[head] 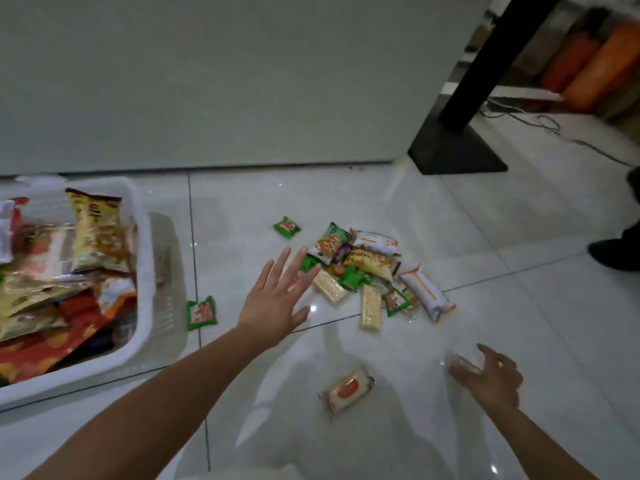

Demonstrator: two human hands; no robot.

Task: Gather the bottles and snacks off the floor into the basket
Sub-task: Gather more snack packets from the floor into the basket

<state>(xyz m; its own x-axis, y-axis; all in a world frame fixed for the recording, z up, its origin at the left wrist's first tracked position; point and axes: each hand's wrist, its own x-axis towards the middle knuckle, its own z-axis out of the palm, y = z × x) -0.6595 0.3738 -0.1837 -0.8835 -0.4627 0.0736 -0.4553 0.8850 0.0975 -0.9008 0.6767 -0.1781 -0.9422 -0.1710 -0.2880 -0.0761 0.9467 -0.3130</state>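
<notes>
A white plastic basket (145, 258) sits at the left, full of snack bags. A pile of snack packets (367, 271) lies on the tiled floor at centre. My left hand (277, 299) hovers open, fingers spread, just left of the pile and holds nothing. A small green packet (201, 312) lies between the basket and that hand; another green packet (286, 227) lies farther back. A clear-wrapped snack with an orange spot (348, 389) lies alone in front. My right hand (491, 375) is low at the right, its fingers curled over a small blurred clear packet (462, 365).
A black stand with a flat base (453, 150) rises at the back right, cables (540, 121) trailing behind it. A grey wall runs along the back. A person's dark shoe (616, 251) shows at the right edge. No bottles are visible on the floor.
</notes>
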